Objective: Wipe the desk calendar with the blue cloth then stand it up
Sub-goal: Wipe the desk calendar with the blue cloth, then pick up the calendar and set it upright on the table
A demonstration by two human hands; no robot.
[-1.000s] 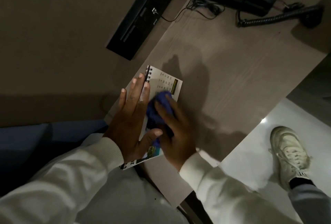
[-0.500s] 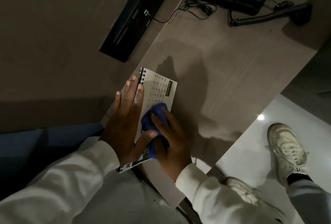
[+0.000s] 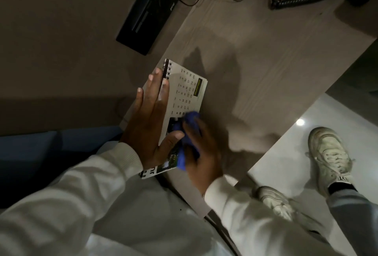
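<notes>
Dim room, wood-grain desk [image 3: 266, 55], glossy pale floor [image 3: 286, 153], brown wall [image 3: 61, 30]

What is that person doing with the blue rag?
The person is cleaning a desk calendar that lies flat on the desk. The left hand presses it down near the spiral binding, while the right hand rubs the bunched blue cloth over its page. It has not been stood up yet.
</notes>
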